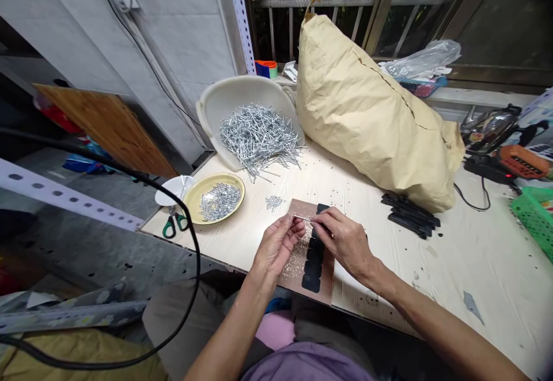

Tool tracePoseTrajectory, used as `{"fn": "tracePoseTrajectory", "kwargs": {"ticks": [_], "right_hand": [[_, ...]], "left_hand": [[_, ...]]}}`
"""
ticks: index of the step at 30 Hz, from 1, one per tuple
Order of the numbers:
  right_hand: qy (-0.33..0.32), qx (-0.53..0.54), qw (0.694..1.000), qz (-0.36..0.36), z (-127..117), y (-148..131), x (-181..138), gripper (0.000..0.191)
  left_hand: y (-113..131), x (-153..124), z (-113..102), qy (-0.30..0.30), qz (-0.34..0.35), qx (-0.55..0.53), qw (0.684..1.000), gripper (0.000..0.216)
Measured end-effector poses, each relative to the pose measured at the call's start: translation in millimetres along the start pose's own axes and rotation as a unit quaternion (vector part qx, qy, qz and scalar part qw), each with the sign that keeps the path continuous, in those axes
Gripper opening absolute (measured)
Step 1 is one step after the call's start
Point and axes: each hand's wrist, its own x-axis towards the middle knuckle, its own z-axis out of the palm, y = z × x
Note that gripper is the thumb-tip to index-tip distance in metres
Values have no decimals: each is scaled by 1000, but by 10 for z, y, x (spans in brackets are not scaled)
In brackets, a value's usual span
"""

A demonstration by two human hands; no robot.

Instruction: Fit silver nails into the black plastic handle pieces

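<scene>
My left hand (279, 244) and my right hand (343, 240) meet over a brown board (326, 280) at the table's near edge. Between their pinched fingertips they hold a thin metal pin (301, 218), lying level. Several black pieces (313, 263) lie in a row on the board under my right hand, beside a patch of small pale grains (298, 260). A small heap of tiny metal bits (273, 202) sits just beyond the board.
A white tub (224, 101) tipped on its side spills long metal pins (259, 136). A yellow dish (194, 199) holds small metal parts, with scissors (175, 224) beside it. A big paper sack (371, 110), black strips (410, 215), a green basket (536, 214) and a hanging black cable (190, 225) are around.
</scene>
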Motion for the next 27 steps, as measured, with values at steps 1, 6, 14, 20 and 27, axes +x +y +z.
{"fn": "tracePoseTrajectory", "kwargs": {"ticks": [1,6,14,20,27], "right_hand": [[1,-7,1000,-1,-1,7,-3,23],[5,-56,998,-24,-27,28,-14,25],[-49,-47,998,3,-57,121,-51,27],[-63,44,995,57,51,195,-227,25],[-65,193,972,113,109,228,-250,22]], "left_hand": [[-4,4,4,0,3,0,1000,20],[-49,25,19,19,40,62,997,26],[-113,27,-26,30,191,347,918,25],[-191,74,1,15,186,443,877,25],[-281,64,21,-10,186,465,866,25]]}}
